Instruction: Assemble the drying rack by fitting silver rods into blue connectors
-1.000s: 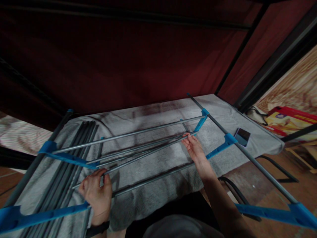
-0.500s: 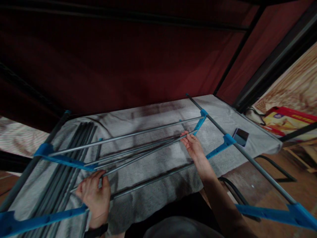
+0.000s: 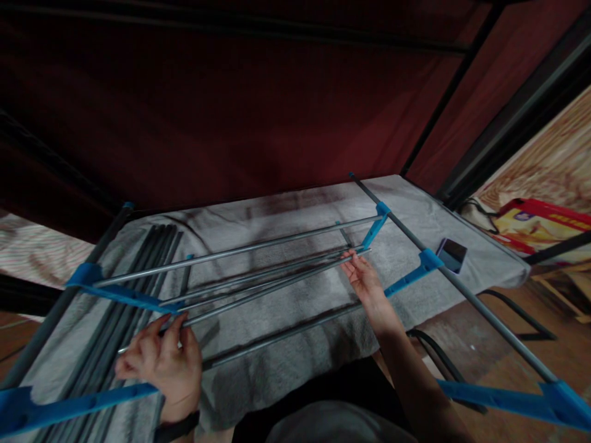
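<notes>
A thin grey metal tube (image 3: 268, 291) runs slanting between both hands. My left hand (image 3: 161, 363) is closed round it near its left end, whose tip sticks out past the fingers. Close to the other end, my right hand (image 3: 362, 278) pinches the tube between thumb and fingertips. Just beyond it, more grey tubes lie between a blue plastic bracket (image 3: 133, 299) on the left and another blue bracket (image 3: 373, 231) on the right. These brackets join two long grey side poles, the left pole (image 3: 46, 332) and the right pole (image 3: 494, 326).
Several loose grey tubes (image 3: 115, 320) lie on the left of a grey blanket (image 3: 277, 209). A phone (image 3: 451, 255) rests on the blanket at right. Behind stands a dark red panel (image 3: 258, 123). A red and yellow package (image 3: 545, 224) is at far right.
My left hand has shifted slightly left and up, and the tube's left tip with it. The right end of the tube sits a little lower, nearer the other tubes' angle.
</notes>
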Demonstrator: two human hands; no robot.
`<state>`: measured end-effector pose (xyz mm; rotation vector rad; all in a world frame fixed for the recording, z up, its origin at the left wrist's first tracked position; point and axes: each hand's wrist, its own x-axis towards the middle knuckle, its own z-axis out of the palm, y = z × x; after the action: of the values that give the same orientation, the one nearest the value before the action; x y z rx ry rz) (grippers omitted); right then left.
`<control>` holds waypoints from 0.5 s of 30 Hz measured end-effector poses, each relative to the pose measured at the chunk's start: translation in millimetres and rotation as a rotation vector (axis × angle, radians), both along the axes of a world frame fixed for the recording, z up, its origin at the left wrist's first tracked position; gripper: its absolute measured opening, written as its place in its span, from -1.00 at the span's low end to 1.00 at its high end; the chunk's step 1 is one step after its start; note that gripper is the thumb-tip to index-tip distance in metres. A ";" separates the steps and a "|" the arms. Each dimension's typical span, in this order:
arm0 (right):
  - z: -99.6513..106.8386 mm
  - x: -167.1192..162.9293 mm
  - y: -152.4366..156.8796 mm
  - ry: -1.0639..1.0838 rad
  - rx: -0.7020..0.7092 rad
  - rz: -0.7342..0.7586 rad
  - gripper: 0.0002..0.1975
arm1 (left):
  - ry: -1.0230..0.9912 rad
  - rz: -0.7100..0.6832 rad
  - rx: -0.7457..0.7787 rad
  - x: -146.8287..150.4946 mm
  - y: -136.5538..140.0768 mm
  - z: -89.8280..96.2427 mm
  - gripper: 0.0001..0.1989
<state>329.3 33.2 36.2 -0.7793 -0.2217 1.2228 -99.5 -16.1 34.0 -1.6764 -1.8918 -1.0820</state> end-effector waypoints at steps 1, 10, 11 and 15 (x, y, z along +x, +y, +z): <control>-2.3 -0.3 -1.8 0.008 -0.005 0.005 -0.79 | 0.004 0.014 -0.004 1.8 -1.0 4.5 -0.77; -3.3 -2.4 -12.7 -0.031 -0.027 0.057 -0.71 | -0.094 -0.023 0.031 12.2 10.2 31.7 -0.73; -2.7 -2.6 -13.7 -0.042 -0.026 0.049 -0.71 | -0.100 -0.041 0.045 12.4 12.1 32.4 -0.75; -4.3 -1.1 -16.0 -0.072 -0.033 0.003 -0.70 | -0.079 -0.089 0.059 15.8 13.8 33.6 -0.77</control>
<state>328.1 17.2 31.9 -0.8528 -0.2616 1.2054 -83.7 -2.2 67.6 -1.7224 -1.8292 -1.2432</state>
